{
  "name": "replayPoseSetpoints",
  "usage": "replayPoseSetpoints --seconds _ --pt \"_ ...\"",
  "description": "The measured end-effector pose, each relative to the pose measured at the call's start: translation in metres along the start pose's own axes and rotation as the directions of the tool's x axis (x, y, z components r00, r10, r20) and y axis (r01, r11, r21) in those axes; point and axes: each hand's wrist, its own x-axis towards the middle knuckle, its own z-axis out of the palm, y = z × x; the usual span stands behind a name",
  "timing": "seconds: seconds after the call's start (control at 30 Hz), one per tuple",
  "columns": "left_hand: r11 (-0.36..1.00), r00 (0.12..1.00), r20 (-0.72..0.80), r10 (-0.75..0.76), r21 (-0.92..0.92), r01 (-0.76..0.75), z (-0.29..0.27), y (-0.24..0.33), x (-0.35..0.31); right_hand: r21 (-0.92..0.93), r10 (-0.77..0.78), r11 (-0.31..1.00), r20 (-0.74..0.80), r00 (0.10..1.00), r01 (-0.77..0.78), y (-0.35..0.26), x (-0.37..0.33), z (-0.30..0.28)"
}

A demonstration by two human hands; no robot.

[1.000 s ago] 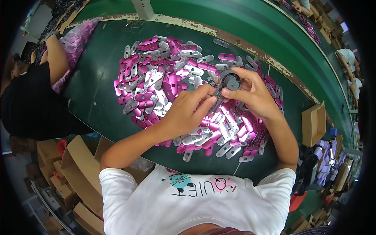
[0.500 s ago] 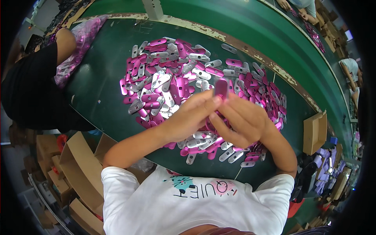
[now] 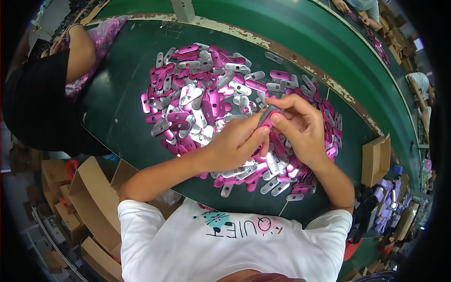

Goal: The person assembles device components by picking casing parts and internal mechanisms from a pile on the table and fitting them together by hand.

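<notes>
Between my two hands is a small oblong shell (image 3: 267,117), magenta with a grey side, tilted up over the pile. My left hand (image 3: 236,144) pinches its lower part between thumb and fingers. At its upper end, the thumb of my right hand (image 3: 304,129) presses on it, with the other fingers curled behind. Beneath and around both hands spreads a pile of loose oblong shells (image 3: 214,104), some magenta and some silver, many with a small square hole. My fingers hide part of the held piece.
The pile lies on a dark green table (image 3: 120,89) with a worn raised far edge. At the left sits a person in black (image 3: 35,108) beside a clear bag of pink parts (image 3: 101,40). An open carton (image 3: 376,162) stands right; cardboard boxes (image 3: 94,192) are lower left.
The shell has been turned from upright, magenta face showing, to tilted with its grey side showing. My right hand has shifted its grip, its fingers now raised and curled around the top.
</notes>
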Motion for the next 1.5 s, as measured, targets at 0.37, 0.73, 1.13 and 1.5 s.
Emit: replayPoseSetpoints --seconds 0.37,0.73,1.13,1.5 --pt "0.703 0.886 0.340 -0.317 -0.542 0.459 -0.037 0.017 0.001 -0.689 -0.413 0.070 0.638 0.650 0.721 -0.011 0.013 -0.015" --pt "0.786 0.832 -0.446 0.331 0.618 0.019 -0.035 0.013 0.007 -0.421 -0.086 0.883 -0.580 0.810 -0.208 0.009 0.145 -0.307" --pt "0.435 0.884 -0.255 0.391 0.898 0.067 -0.044 -0.006 0.014 -0.953 -0.675 -0.024 -0.208 0.708 -0.303 0.025 0.131 -0.351" --pt "0.300 0.909 -0.156 0.387 0.953 0.036 -0.039 -0.018 0.013 -0.811 -0.148 0.345 0.450 0.881 0.473 0.021 0.061 -0.061"
